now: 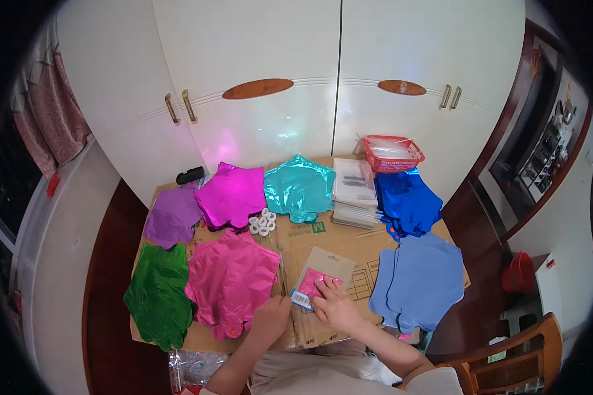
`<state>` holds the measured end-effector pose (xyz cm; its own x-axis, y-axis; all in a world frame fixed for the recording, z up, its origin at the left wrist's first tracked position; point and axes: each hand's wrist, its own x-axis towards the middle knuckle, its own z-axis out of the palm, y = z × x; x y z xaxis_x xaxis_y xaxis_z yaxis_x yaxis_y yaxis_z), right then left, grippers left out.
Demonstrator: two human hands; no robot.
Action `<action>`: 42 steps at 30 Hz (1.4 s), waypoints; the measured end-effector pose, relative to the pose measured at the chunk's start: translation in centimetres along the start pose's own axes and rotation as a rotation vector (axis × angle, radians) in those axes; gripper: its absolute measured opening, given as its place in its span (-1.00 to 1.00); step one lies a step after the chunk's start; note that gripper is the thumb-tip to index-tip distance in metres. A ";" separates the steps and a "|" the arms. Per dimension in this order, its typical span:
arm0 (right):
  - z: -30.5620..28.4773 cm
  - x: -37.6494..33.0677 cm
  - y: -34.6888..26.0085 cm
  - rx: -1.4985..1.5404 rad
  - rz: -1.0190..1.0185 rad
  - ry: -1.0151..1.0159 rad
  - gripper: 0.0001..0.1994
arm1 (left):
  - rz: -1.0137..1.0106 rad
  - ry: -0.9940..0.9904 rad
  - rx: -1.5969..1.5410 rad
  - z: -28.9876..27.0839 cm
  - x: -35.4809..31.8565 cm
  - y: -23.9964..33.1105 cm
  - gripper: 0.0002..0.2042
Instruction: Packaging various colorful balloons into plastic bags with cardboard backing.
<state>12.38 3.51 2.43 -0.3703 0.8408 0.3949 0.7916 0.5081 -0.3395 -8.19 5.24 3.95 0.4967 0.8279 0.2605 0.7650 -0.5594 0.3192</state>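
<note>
A flat packet (316,275) with a tan card top, a folded pink foil piece and a barcode label lies slanted on the cardboard in front of me. My right hand (336,308) rests on its pink part with fingers stretched out. My left hand (271,320) is closed at the packet's lower left corner; what its fingers pinch, if anything, is hidden. Just left of that hand lies a stack of pink foil balloons (232,280), flat and uninflated. To the right of the packet is a pile of pale blue foil balloons (428,280).
Flat foil balloons in green (158,296), purple (171,216), magenta (230,195), teal (299,187) and dark blue (409,201) ring the cardboard-covered table. White rolls (263,222), stacked clear packets (355,181) and a red basket (394,161) stand farther back. A wooden chair (520,359) is at lower right.
</note>
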 end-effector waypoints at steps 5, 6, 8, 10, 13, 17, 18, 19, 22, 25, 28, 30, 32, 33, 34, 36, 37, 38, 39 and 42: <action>-0.2 -0.1 0.5 0.052 0.012 -0.018 -0.83 | 0.038 0.063 -0.001 0.4 1.4 0.0 -0.95; -0.3 -0.1 0.7 0.066 0.017 -0.015 -0.82 | 0.032 0.072 -0.013 0.1 1.4 0.2 -0.95; -0.4 0.1 1.0 0.121 0.034 -0.030 -0.81 | 0.014 0.089 -0.037 -0.9 1.1 0.9 -0.95; -0.7 0.4 1.4 0.198 0.049 -0.057 -0.79 | 0.076 0.086 -0.004 -0.5 0.4 1.2 -0.94; -0.8 0.7 2.5 0.339 0.055 -0.119 -0.78 | 0.253 0.083 -0.046 0.7 -0.1 2.1 -0.90; 0.1 0.6 4.5 0.382 0.009 -0.177 -0.72 | 0.344 0.035 -0.107 2.2 0.0 4.8 -0.85; 0.2 0.5 4.7 0.364 -0.006 -0.185 -0.70 | 0.338 0.012 -0.130 2.5 -0.1 5.2 -0.85; 0.2 0.4 4.7 0.375 -0.005 -0.175 -0.66 | 0.334 -0.009 -0.152 2.8 -0.1 5.5 -0.85; 0.3 0.3 4.7 0.395 -0.004 -0.155 -0.56 | 0.353 -0.017 -0.174 2.6 0.2 5.8 -0.85; 0.3 0.3 4.8 0.395 -0.003 -0.155 -0.60 | 0.304 -0.046 -0.204 3.0 0.4 6.0 -0.86; 0.1 0.3 4.7 0.384 -0.002 -0.156 -0.66 | 0.283 -0.040 -0.173 3.7 0.5 6.2 -0.88; 0.0 0.3 4.6 0.361 -0.012 -0.150 -0.68 | 0.291 -0.030 -0.145 3.9 0.6 6.4 -0.90; -0.4 0.5 4.2 0.364 -0.010 -0.150 -0.69 | 0.292 -0.036 -0.132 4.1 0.7 6.5 -0.90; -0.5 0.5 4.1 0.366 -0.009 -0.151 -0.69 | 0.291 -0.042 -0.137 4.1 0.7 6.5 -0.90; -0.5 0.4 4.1 0.349 -0.015 -0.160 -0.70 | 0.290 -0.049 -0.140 4.1 0.6 6.5 -0.90; -0.4 0.1 4.2 0.314 -0.029 -0.178 -0.72 | 0.285 -0.058 -0.181 3.9 0.3 6.5 -0.88; -0.5 0.0 4.3 0.306 -0.052 -0.189 -0.72 | 0.284 -0.063 -0.220 3.7 0.2 6.4 -0.87; -0.8 -0.2 4.2 0.298 -0.075 -0.200 -0.72 | 0.282 -0.069 -0.260 3.4 0.0 6.2 -0.86; -1.1 -0.3 4.2 0.289 -0.098 -0.212 -0.72 | 0.299 0.014 -0.315 3.0 -0.2 5.9 -0.85; -1.7 -0.9 4.5 0.307 -0.146 -0.268 -0.72 | 0.142 0.120 -0.797 1.2 -1.6 4.5 -0.85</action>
<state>17.11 4.75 1.96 -0.6130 0.7540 0.2363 0.5549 0.6237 -0.5505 -5.03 1.43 3.84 0.4846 0.7625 0.4286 0.1547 -0.5570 0.8160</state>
